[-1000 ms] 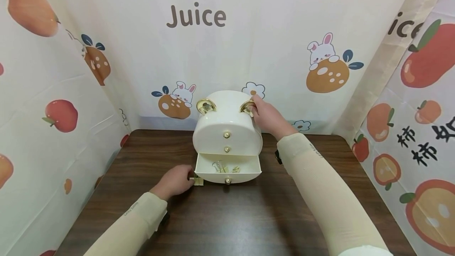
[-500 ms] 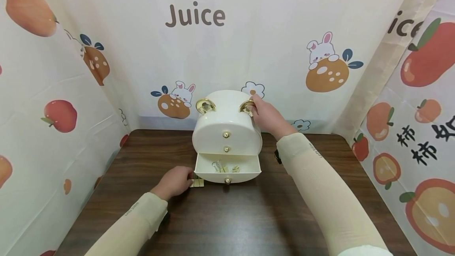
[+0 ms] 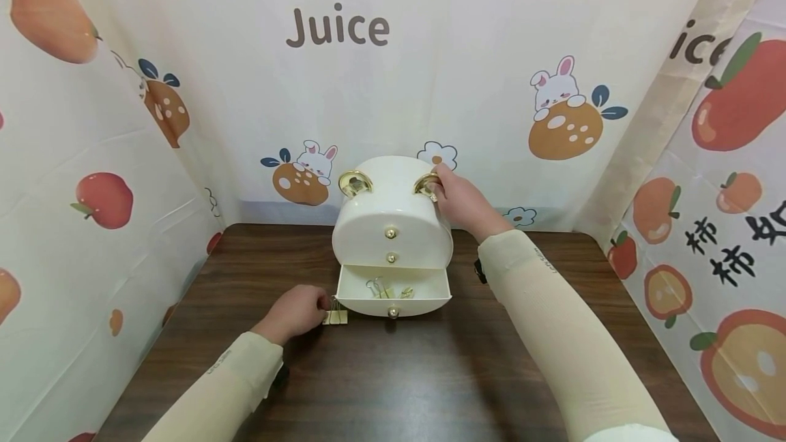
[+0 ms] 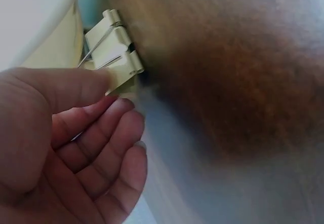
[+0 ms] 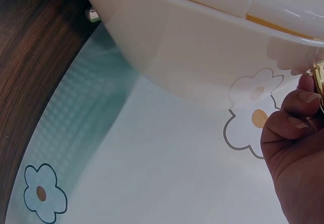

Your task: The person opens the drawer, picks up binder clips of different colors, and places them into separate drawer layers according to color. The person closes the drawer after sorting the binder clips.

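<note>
A cream binder clip (image 3: 335,318) with wire handles is at the lower left corner of a white drawer box (image 3: 393,186). My left hand (image 3: 297,311) pinches its near end between thumb and fingers; the left wrist view shows the thumb over the clip (image 4: 115,49). On the right, my right hand (image 3: 464,203) grips the box's gold ear-shaped handle (image 3: 426,184), only partly visible in the right wrist view (image 5: 319,79). The bottom drawer (image 3: 362,280) is pulled out, and a few clips (image 3: 385,288) lie inside it.
The box stands upright on a dark wooden table (image 3: 393,374). A second gold ear (image 3: 355,183) sits on its left top, and gold knobs (image 3: 391,232) mark the upper drawers. Behind stands a printed curtain (image 3: 381,87), with more curtain on both sides.
My left hand and the binder clip have shifted slightly left and nearer to me, and more of the clip shows. The right hand keeps its grip on the gold ear.
</note>
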Demonstrator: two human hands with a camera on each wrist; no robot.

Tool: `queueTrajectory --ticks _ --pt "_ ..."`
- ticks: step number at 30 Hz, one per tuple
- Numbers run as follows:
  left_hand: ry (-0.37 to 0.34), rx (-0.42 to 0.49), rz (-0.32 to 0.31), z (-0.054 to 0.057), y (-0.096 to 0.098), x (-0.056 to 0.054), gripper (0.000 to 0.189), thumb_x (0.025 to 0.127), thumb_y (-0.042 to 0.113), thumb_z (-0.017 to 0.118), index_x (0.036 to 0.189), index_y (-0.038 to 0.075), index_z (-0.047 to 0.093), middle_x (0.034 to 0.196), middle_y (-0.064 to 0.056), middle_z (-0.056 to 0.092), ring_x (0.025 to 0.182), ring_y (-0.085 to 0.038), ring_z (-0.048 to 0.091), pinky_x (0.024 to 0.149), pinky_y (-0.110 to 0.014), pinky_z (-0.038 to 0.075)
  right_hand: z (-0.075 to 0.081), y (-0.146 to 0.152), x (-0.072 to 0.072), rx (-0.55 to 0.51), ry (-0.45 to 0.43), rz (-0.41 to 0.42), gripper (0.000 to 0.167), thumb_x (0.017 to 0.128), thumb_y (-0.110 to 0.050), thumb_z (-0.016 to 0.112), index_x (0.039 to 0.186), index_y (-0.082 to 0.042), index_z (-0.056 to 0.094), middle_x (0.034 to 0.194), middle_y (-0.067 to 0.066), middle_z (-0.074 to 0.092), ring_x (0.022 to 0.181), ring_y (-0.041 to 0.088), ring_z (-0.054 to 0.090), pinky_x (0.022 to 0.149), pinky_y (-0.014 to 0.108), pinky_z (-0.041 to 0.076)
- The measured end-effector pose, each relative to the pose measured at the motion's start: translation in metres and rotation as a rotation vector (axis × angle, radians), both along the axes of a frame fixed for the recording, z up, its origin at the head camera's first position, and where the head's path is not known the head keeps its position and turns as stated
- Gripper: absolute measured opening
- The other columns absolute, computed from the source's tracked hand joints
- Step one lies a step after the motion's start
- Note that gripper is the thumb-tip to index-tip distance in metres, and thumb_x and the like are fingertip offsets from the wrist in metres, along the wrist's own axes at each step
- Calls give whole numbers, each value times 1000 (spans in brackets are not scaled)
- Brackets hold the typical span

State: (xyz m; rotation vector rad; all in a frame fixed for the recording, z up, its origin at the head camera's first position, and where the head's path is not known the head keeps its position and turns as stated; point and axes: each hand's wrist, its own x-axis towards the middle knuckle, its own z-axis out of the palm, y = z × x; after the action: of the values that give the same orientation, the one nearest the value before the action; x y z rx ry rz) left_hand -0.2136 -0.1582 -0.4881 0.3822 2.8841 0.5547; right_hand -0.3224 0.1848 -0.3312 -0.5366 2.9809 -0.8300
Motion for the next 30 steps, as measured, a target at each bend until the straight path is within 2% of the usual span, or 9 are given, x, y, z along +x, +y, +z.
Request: queueTrajectory --ticks 4,7,13,19,30 --pt "-17 35 47 4 1 0 2 85 14 71 84 15 68 75 5 60 67 -15 54 64 -38 48 0 0 0 -4 -4 -3 26 113 -32 38 131 -14 40 120 17 62 101 31 59 88 49 46" --pt "-15 48 64 3 5 0 11 86 21 73 84 15 65 73 4 57 65 -16 53 61 -36 45 0 0 0 -1 -4 -4 26 113 -32 38 132 -14 40 120 17 62 101 31 59 88 49 46" --pt "2 55 42 -6 10 1 13 91 17 76 85 14 64 76 4 56 67 -14 52 62 -35 46 0 -2 0 1 -3 -6 26 113 -31 39 132 -14 40 122 17 62 104 31 60 89 50 47" --pt "-6 85 32 -6 8 2 16 94 14 75 83 15 63 76 5 57 67 -14 52 64 -34 46 0 -1 1 2 1 -7 26 113 -32 38 131 -14 41 123 17 61 103 31 59 89 50 47" --pt "44 71 51 8 -5 1 16 94 14 75 83 15 64 77 4 57 68 -14 52 65 -36 45 0 -1 1 2 4 -14 24 113 -32 39 130 -14 41 122 17 61 102 31 59 88 49 47"
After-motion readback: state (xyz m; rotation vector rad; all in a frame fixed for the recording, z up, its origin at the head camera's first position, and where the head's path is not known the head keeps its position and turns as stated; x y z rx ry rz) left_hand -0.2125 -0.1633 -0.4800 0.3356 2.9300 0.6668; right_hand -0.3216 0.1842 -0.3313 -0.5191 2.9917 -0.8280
